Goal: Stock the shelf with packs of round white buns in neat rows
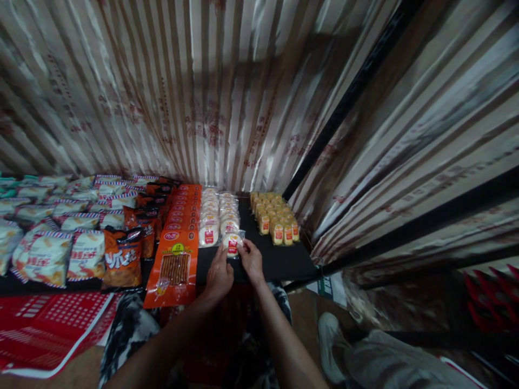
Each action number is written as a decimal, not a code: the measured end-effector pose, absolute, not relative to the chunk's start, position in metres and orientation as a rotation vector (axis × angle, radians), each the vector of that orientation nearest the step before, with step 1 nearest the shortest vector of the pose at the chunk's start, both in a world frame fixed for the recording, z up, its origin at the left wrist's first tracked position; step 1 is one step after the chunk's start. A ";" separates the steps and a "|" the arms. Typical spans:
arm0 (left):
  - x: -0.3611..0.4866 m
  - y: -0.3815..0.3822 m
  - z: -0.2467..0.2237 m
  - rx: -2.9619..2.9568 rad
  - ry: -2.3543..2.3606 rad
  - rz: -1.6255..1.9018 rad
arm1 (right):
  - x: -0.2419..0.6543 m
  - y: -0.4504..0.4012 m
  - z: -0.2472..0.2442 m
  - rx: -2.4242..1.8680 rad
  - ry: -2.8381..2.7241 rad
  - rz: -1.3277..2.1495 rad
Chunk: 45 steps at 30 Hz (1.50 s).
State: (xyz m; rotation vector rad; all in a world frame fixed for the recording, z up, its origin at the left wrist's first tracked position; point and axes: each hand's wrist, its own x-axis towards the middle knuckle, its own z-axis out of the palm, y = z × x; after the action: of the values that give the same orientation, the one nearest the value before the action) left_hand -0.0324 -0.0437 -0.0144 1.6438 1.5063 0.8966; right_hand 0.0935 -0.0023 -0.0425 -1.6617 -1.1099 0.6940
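Note:
Between my two hands is a round, pale packaged pastry (232,245) with a red label, at the front of a row of similar packs (229,210). My left hand (219,275) pinches its left edge, and the fingers of my right hand (252,260) are closed on its right edge. A second row of the same pale packs (209,219) runs alongside on the left. Further left lie overlapping orange snack packs (174,265) with brown sticks showing through a window. To the right sit rows of small yellow packaged cakes (275,219).
Orange-black snack bags (121,259) and white snack bags (42,259) fill the left of the black shelf (298,265). A red basket (52,329) is below. Dark poles (344,113) and striped sheeting (227,97) enclose the shelf. Another person's shoe (330,346) shows at lower right.

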 end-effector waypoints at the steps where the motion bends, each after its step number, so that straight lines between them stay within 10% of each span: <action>1: -0.032 -0.043 -0.015 1.662 1.506 0.894 | 0.093 -0.001 -0.043 -1.661 -1.106 0.695; 45: -0.030 -0.030 -0.018 2.399 1.585 0.312 | 0.088 0.020 -0.045 -1.601 -1.210 0.587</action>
State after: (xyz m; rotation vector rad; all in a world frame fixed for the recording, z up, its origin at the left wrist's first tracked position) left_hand -0.0296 -0.0300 -0.0175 2.3994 1.5847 0.3123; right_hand 0.0879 0.0198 -0.0450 -1.6009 -1.2103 0.5869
